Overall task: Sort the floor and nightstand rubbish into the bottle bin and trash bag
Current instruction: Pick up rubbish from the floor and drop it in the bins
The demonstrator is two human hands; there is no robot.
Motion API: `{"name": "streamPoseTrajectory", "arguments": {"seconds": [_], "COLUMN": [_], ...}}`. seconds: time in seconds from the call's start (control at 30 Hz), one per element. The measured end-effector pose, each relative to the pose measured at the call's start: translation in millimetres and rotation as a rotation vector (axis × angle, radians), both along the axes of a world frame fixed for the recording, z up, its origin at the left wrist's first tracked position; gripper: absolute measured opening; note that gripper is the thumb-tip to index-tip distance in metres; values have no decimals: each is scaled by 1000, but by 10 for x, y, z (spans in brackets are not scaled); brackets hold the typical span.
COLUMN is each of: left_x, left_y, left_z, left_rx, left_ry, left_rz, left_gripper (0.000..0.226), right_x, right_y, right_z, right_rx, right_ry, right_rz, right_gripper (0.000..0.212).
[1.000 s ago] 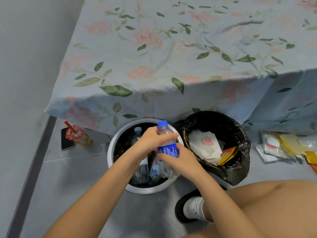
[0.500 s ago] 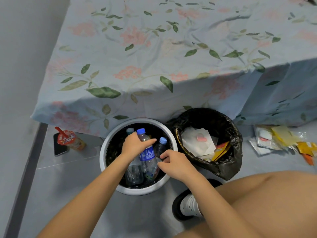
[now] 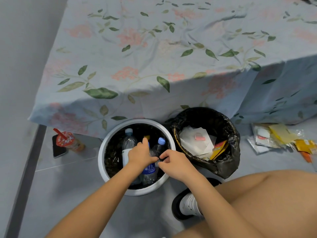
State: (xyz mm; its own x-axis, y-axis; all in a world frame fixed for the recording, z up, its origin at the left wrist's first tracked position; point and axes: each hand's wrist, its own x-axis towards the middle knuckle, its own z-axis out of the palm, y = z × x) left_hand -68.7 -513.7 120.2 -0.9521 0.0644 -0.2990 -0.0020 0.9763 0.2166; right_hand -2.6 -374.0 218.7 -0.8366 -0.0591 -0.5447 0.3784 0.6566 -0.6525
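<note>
A white-rimmed bottle bin point(image 3: 102, 152) stands on the floor against the bed, with several plastic bottles inside. My left hand point(image 3: 141, 154) grips the top of a blue-label bottle point(image 3: 149, 171) that stands low inside the bin, its cap hidden under my fingers. My right hand point(image 3: 175, 162) is beside it with curled fingers at the bottle's shoulder, fingertips close to the left hand's. Whether they pinch the bottle is unclear. A black trash bag point(image 3: 230, 152) stands open right of the bin, holding white paper and a yellow wrapper.
An orange drink cup with a red straw point(image 3: 69, 141) and a dark phone point(image 3: 58, 150) lie left of the bin. Loose wrappers point(image 3: 276, 138) are scattered on the floor at the right. The floral bedsheet point(image 3: 154, 57) overhangs behind. My knee and socked foot point(image 3: 188, 204) are bottom right.
The blue-label bottle has gone from above the rim down into the bin under my left hand. My right hand let go, then came back close to it.
</note>
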Motion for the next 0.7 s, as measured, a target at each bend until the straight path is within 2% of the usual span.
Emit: {"name": "streamPoseTrajectory", "arguments": {"seconds": [0.07, 0.13, 0.2, 0.27, 0.3, 0.33, 0.4, 0.47, 0.5, 0.57, 0.7], "left_x": [11, 31, 23, -41, -97, -171, -293, -316, -283, -228, -59], "left_y": [7, -9, -65, -141, -205, -290, -461, -587, -622, -684, -736], "left_z": [-18, 25, 119, 241, 270, 264, 210, 141, 126, 73, 235], "left_rx": [8, 46, 158, 219, 219, 212, 258, 406, 466, 520, 532], "left_ry": [-7, 84, 337, 539, 518, 413, 72, -201, -238, -196, 58], "left_rz": [-13, -26, 59, 249, 373, 493, 636, 652, 649, 643, 695], "left_gripper": [75, 74, 67, 64, 69, 77, 91, 76, 64, 58, 73], "right_x": [3, 7, 8, 6, 4, 2, 1, 4, 6, 7, 4], "right_y": [-1, -1, 4, 8, 9, 7, 0, -2, -1, 4, 14], "right_z": [4, 5, 5, 4, 3, 2, 3, 5, 6, 9, 7], "right_rx": [3, 6, 5, -1, -1, 1, 2, 1, 1, 0, 2], "right_ry": [4, 9, 10, 8, 10, 12, 13, 16, 17, 19, 26], "right_rz": [4, 5, 7, 10, 14, 18, 23, 22, 21, 20, 20], "right_gripper": [28, 30, 30, 31, 31, 32, 32, 33, 33, 33, 33]}}
